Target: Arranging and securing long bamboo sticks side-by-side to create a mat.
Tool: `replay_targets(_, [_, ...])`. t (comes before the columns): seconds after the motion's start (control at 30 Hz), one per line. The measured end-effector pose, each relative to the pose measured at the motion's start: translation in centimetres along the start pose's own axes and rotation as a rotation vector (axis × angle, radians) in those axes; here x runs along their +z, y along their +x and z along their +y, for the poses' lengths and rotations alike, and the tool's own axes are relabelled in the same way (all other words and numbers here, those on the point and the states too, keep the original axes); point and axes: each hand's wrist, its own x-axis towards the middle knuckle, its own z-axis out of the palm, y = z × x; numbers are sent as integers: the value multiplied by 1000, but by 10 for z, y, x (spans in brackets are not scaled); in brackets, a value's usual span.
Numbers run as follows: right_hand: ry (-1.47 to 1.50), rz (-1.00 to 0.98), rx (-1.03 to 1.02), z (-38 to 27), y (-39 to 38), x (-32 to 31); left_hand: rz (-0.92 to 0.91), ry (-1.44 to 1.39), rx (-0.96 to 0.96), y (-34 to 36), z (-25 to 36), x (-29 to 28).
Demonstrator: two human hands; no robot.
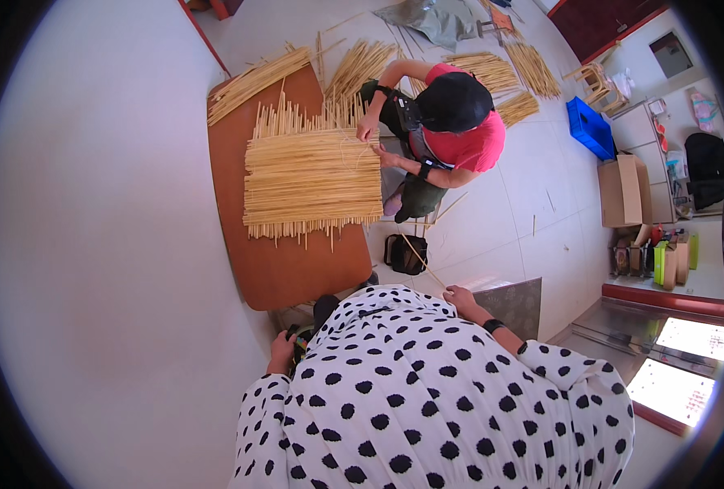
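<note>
Beside my right hip, my right hand (462, 301) is closed on the end of a thin straw-coloured stalk (424, 266), which slants up and left toward the floor bag. My left hand (281, 352) is low by my left side, its fingers curled at a small dark object (298, 342) with green and yellow on it; its kind is hard to make out. Ahead of me, a mat of crossed straw-coloured stalks (313, 179) lies on a brown table (297, 273). A co-worker in a pink shirt and black cap (456, 102) bends over its right edge, both hands on it.
Loose stalk bundles (260, 81) lie across the table's far end, and more bundles (533, 69) are on the floor beyond the co-worker. A black bag (406, 253) stands near the table. To the right are a blue crate (590, 128) and a cardboard box (623, 191). A white wall (109, 244) runs along the left.
</note>
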Motion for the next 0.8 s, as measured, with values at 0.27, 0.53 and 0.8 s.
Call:
replay_targets(0.27, [-8, -6, 61, 12, -12, -5, 65, 41, 47, -8, -7, 18])
replay_targets(0.53, [-13, 57, 28, 3, 0, -9, -27, 51, 52, 4, 24, -7])
replay_targets(0.8, [113, -41, 135, -4, -2, -15, -66, 36, 26, 17, 27, -16])
